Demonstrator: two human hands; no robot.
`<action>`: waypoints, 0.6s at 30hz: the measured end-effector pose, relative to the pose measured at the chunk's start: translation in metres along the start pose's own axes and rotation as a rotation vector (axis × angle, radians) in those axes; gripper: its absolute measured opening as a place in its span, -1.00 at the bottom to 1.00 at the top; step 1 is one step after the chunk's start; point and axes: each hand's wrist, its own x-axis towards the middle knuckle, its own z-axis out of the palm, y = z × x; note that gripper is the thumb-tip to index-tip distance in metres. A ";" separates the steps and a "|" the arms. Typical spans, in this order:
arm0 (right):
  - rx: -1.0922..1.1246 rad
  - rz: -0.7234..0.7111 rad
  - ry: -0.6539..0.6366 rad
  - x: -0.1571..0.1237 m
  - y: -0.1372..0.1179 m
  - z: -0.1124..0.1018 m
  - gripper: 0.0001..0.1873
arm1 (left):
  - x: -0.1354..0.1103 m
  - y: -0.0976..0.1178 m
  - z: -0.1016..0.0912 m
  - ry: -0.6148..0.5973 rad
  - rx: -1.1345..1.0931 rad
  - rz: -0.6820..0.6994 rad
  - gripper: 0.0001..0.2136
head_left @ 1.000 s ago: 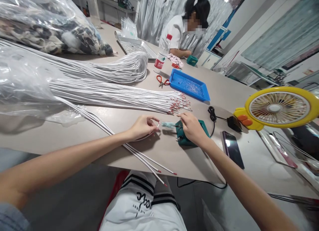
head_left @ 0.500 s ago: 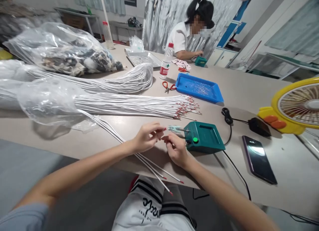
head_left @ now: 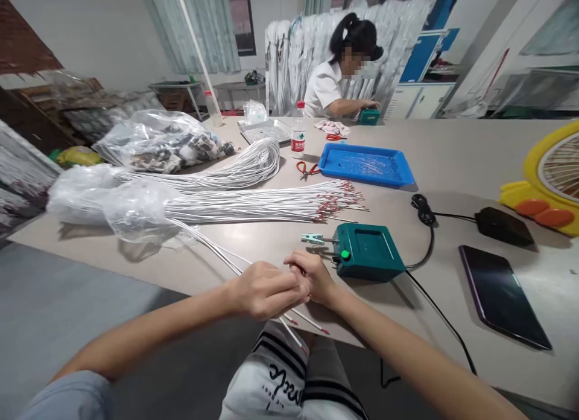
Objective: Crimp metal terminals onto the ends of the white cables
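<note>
My left hand (head_left: 266, 290) is closed round a white cable, one of a few white cables (head_left: 224, 255) that run from the bundle to the table's front edge. A speck of red shows at its fingertips. My right hand (head_left: 319, 278) presses against it with curled fingers; what they pinch is hidden. Red-tipped cable ends (head_left: 316, 325) stick out below both hands. Just beyond my right hand stands a green box (head_left: 368, 251) with a green button and a pale clip (head_left: 313, 239) on a rod. Neither hand touches the box.
Behind lie the red-tipped cable bundle (head_left: 253, 206), a looped bundle (head_left: 244, 163), red-handled pliers (head_left: 307, 170), a blue tray (head_left: 366, 165) and a bottle (head_left: 298, 133). A phone (head_left: 504, 293), black adapter (head_left: 504, 227) and yellow fan (head_left: 543, 184) are rightward. Another person (head_left: 335, 85) sits across the table.
Both hands have come down and toward me, away from the clip, and now press together. My left hand has closed more. The camera view has tilted upward.
</note>
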 end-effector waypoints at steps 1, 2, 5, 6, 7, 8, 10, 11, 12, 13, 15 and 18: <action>0.001 -0.005 0.002 0.000 0.000 0.000 -0.77 | 0.000 0.002 0.001 -0.010 0.021 0.006 -0.90; 0.001 -0.007 0.007 0.000 0.001 0.001 -0.77 | 0.000 0.003 0.004 -0.024 0.041 0.011 -0.89; 0.008 0.010 0.039 0.000 0.003 0.001 -0.76 | -0.004 0.008 0.015 -0.060 0.063 -0.015 -0.85; 0.016 0.017 0.045 0.000 0.004 0.001 -0.77 | -0.006 0.009 0.020 -0.074 0.058 -0.045 -0.85; 0.025 0.020 0.042 0.000 0.004 0.000 -0.80 | -0.008 0.009 0.026 -0.092 0.053 -0.080 -0.84; 0.036 0.020 0.035 0.000 0.005 -0.001 -0.83 | -0.011 0.008 0.032 -0.115 0.048 -0.114 -0.83; 0.058 0.023 0.038 0.000 0.006 -0.002 -0.86 | -0.015 0.006 0.043 -0.154 0.043 -0.170 -0.81; 0.066 0.035 0.059 0.001 0.006 -0.003 -0.86 | -0.016 0.005 0.047 -0.163 0.044 -0.193 -0.80; 0.073 0.057 0.089 0.002 0.006 -0.003 -0.84 | -0.016 0.005 0.050 -0.165 0.046 -0.214 -0.79; 0.080 0.085 0.123 0.003 0.007 -0.004 -0.82 | -0.016 0.005 0.052 -0.166 0.042 -0.228 -0.79; 0.090 0.138 0.175 0.006 0.009 -0.004 -0.78 | -0.012 0.008 0.054 -0.179 0.008 -0.198 -0.79; 0.102 0.184 0.210 0.009 0.014 -0.004 -0.77 | -0.005 0.014 0.055 -0.240 -0.107 0.036 -0.85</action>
